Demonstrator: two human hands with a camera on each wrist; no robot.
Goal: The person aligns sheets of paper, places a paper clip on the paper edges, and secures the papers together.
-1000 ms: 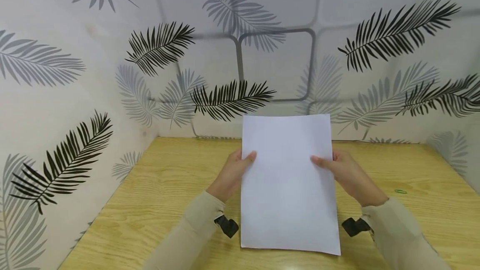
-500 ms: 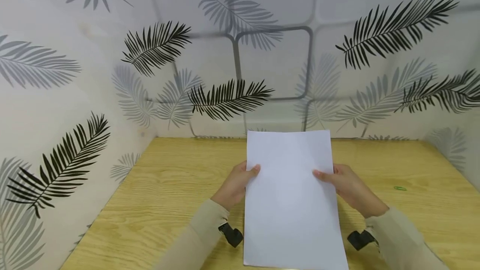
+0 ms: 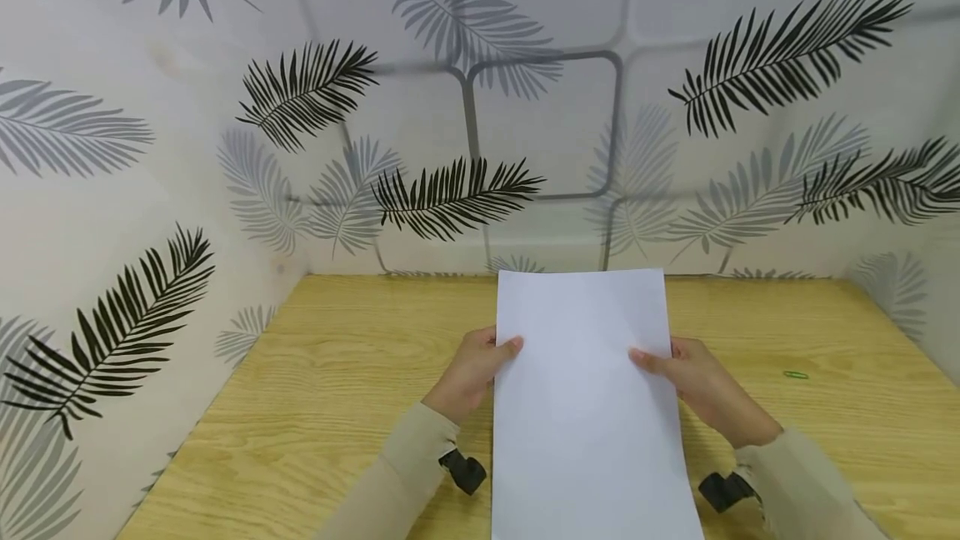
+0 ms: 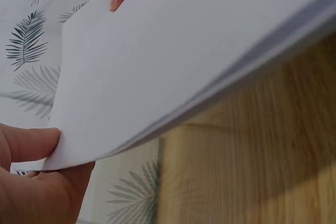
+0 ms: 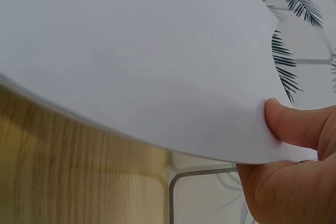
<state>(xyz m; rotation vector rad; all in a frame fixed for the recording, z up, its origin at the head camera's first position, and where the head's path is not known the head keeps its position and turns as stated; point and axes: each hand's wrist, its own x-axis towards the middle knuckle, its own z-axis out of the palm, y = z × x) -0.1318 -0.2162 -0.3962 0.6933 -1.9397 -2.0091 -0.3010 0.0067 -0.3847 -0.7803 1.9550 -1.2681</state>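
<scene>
A stack of white paper [image 3: 581, 423] is held up by both hands in the middle of the head view, its lower end cut off by the frame. The left hand [image 3: 468, 369] grips its left edge, thumb on the top sheet and fingers underneath. On the opposite edge the right hand [image 3: 708, 386] pinches it the same way. In the left wrist view the edge of the paper [image 4: 157, 61] shows separate layers, with a gap between them. The right wrist view shows the paper [image 5: 147, 61] bowing between the hands. Most fingers are hidden beneath it.
A small green paper clip [image 3: 796, 374] lies on the wooden table [image 3: 337, 373], to the right of the right hand. Behind the table's back edge stands a wall covering [image 3: 547, 123] with a leaf pattern; it runs along the left side too.
Both hands have drawn the paper lower and closer to the body, so its top edge sits lower in the head view. The grip has stayed the same, and the head view has shifted slightly.
</scene>
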